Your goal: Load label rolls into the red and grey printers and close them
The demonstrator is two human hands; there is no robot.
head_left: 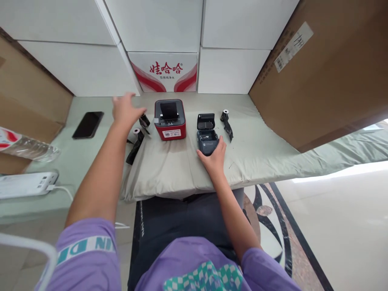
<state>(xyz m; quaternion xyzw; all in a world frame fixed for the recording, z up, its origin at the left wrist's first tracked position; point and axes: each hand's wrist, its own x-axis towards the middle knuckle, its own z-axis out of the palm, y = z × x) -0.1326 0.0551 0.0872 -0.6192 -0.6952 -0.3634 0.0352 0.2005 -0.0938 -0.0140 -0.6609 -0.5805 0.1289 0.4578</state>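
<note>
Your right hand [214, 158]: gripping the portable printer [209, 147], lid [206, 118] already up, bay [208, 134] apparently unloaded. Your left hand [125, 111]: splayed, beside one black roll [145, 120], lying outside.

White boxes [160, 24] behind a pale-green cloth-covered table [260, 149], glossy floor [339, 214] below with dark-edged inlay [264, 210].
</note>
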